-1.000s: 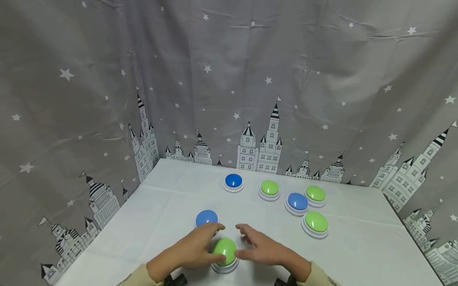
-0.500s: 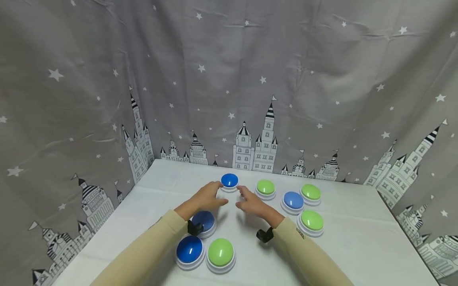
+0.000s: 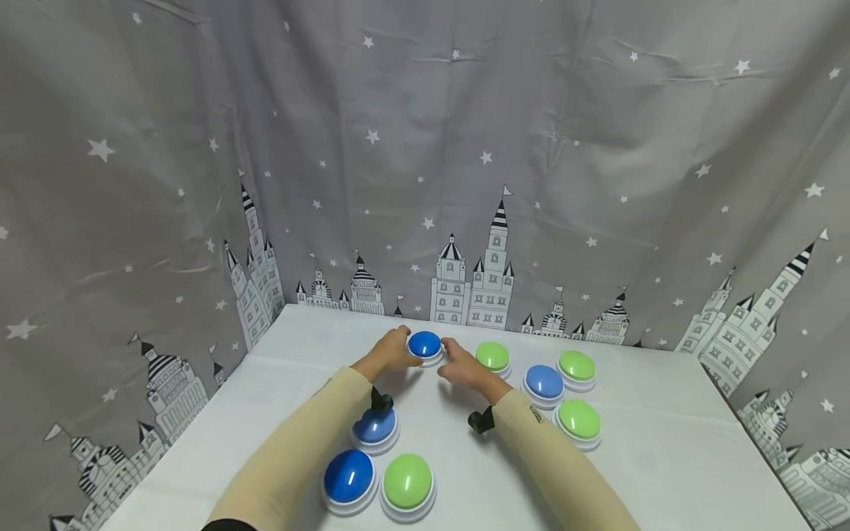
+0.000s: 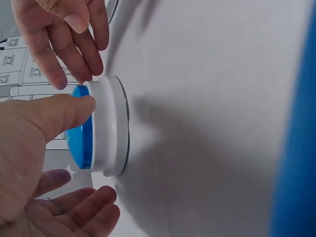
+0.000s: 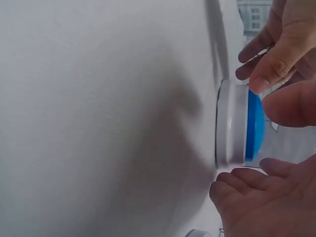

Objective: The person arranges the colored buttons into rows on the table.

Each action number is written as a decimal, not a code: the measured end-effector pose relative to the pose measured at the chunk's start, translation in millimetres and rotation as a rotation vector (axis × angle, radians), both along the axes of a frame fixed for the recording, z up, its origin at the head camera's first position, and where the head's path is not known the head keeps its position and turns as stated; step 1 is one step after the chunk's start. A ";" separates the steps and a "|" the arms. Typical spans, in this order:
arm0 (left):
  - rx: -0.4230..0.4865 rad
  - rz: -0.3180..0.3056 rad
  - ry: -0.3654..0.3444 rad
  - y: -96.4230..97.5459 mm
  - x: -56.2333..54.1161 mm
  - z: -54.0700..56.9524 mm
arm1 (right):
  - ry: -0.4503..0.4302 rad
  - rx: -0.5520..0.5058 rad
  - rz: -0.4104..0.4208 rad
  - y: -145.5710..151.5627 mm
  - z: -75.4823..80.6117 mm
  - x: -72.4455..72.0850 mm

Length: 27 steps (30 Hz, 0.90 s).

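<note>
Blue button (image 3: pixel 424 344) between parted, loose-fingered hands (image 3: pixel 392 349) (image 3: pixel 462 366), green button (image 3: pixel 493 356) just right, castle-print curtain (image 3: pixel 398 110) behind

Left wrist view: left hand (image 4: pixel 27 148) ran off edge, partly hid blue button (image 4: pixel 76 148); blue strip (image 4: pixel 296 133) was blurred. Head view: black wrist device (image 3: pixel 381 403) partly covered paler blue button (image 3: pixel 375 428).

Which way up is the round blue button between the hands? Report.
Upright: the round blue button shows its dome uppermost, white base below.
</note>
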<state>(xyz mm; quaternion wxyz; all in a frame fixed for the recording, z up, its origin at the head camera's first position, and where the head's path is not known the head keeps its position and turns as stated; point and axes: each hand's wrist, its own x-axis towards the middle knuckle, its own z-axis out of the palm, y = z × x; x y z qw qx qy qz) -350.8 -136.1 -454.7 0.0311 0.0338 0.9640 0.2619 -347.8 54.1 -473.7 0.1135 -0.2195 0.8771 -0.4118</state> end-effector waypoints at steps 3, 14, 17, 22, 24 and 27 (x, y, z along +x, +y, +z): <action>0.015 -0.027 0.010 2.2 -1.6 -6.2 | 0.003 0.007 -0.006 -3.6 -6.5 -1.6; 0.034 -0.064 0.043 -0.4 0.2 -15.6 | 0.031 0.003 0.009 -13.2 -20.1 -3.6; 0.031 -0.069 0.035 -2.0 -1.0 -12.4 | 0.049 -0.006 0.008 -12.1 -13.7 -0.8; 0.021 -0.076 0.048 -0.1 0.5 -3.4 | 0.062 -0.025 0.029 -6.3 -0.6 6.2; 0.022 -0.091 0.051 2.0 3.0 -1.0 | 0.063 -0.024 0.029 -2.9 2.1 9.5; 0.030 -0.104 0.053 4.6 9.2 0.7 | 0.063 -0.023 0.040 1.9 3.3 15.6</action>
